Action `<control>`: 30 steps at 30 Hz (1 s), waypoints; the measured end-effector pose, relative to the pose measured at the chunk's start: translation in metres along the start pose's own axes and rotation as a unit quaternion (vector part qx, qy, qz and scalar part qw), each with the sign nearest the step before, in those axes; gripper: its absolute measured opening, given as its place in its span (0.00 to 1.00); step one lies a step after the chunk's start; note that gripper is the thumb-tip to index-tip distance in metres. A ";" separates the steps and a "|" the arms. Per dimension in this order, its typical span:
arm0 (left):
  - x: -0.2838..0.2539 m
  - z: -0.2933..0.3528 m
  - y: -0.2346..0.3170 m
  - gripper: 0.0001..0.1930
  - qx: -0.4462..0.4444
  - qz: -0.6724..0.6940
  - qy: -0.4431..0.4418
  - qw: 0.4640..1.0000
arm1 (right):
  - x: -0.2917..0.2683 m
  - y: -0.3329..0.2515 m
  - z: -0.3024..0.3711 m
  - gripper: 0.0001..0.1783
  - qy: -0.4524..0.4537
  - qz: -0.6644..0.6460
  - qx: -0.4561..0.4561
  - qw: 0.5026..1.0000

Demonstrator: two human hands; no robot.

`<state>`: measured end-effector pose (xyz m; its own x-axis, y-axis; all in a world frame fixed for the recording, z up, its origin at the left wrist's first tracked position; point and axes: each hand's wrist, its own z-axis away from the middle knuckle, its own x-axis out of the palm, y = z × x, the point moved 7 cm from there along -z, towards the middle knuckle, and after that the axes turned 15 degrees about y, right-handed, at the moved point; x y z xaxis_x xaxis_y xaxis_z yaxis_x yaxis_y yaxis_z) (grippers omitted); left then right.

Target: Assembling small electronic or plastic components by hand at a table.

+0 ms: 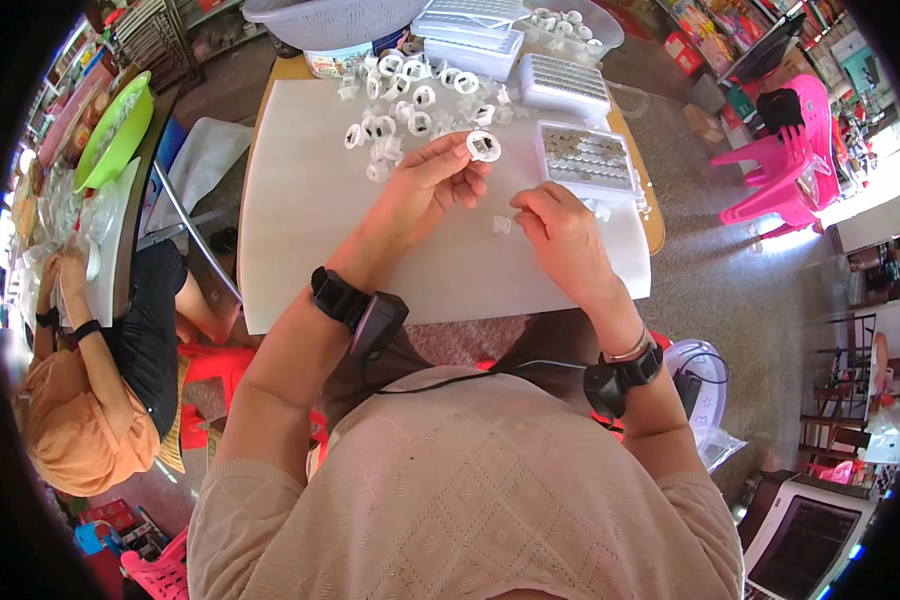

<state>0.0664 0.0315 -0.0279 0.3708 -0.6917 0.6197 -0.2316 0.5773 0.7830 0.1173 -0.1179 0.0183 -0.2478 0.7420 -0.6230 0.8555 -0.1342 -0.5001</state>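
Note:
My left hand is raised over the white-covered table and pinches a round white plastic part with a dark centre between thumb and fingers. My right hand is apart from it, to the right, its thumb and forefinger pressed together. Whatever those fingertips may hold is hidden or too small to make out. Just left of them lies a small white piece on the table. Beyond my left hand spreads a loose heap of similar round white parts. A clear tray of small greyish pieces sits beyond my right hand.
More white trays and a stacked pair stand at the table's far side, near a grey basket and a bowl of white parts. A co-worker sits at another table on the left. Pink chairs stand right.

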 end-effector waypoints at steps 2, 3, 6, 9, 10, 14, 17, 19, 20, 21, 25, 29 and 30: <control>0.001 0.000 -0.002 0.18 -0.013 0.009 -0.014 1.000 | 0.003 0.005 0.006 0.09 -0.011 0.000 0.030 0.999; 0.002 0.000 -0.002 0.18 -0.014 0.010 -0.013 1.000 | 0.008 0.004 0.010 0.09 -0.012 0.002 0.020 1.000; 0.006 0.001 -0.004 0.20 -0.017 -0.028 -0.018 0.999 | 0.011 -0.002 0.013 0.08 0.004 0.011 -0.004 1.000; 0.006 0.001 -0.009 0.19 -0.036 -0.032 -0.027 0.998 | 0.011 0.003 0.015 0.07 0.045 0.001 -0.019 0.999; 0.005 0.001 -0.010 0.19 -0.038 -0.031 -0.027 0.998 | 0.010 0.006 0.016 0.07 0.067 -0.016 -0.019 0.997; 0.001 0.002 -0.015 0.19 -0.040 -0.074 -0.018 0.996 | -0.005 0.026 0.018 0.05 0.141 -0.138 0.174 0.965; 0.007 0.001 -0.021 0.18 -0.040 -0.151 -0.041 0.987 | -0.012 0.031 0.018 0.06 0.201 -0.217 0.233 0.926; 0.011 0.003 -0.022 0.18 -0.035 -0.182 -0.044 0.982 | -0.017 0.015 0.008 0.07 0.221 -0.168 0.121 0.953; 0.012 0.003 -0.021 0.18 -0.025 -0.208 -0.042 0.977 | -0.017 0.015 0.008 0.07 0.228 -0.168 0.124 0.951; 0.014 0.004 -0.022 0.18 -0.027 -0.213 -0.046 0.976 | -0.018 0.012 0.008 0.08 0.237 -0.145 0.097 0.956; 0.015 0.002 -0.021 0.19 -0.014 -0.229 -0.044 0.972 | -0.023 0.008 0.009 0.10 0.247 -0.113 0.065 0.960; 0.016 0.004 -0.021 0.18 -0.015 -0.236 -0.036 0.971 | -0.028 0.005 0.009 0.10 0.248 -0.100 0.054 0.962; 0.016 0.004 -0.021 0.18 -0.016 -0.238 -0.038 0.971 | -0.027 0.004 0.009 0.11 0.250 -0.100 0.046 0.962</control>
<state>0.0734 0.0061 -0.0342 0.3619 -0.9122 0.1922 -0.0218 0.1979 0.9800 0.1235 -0.1443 0.0277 -0.1337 0.9790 -0.1539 0.7637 0.0029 -0.6456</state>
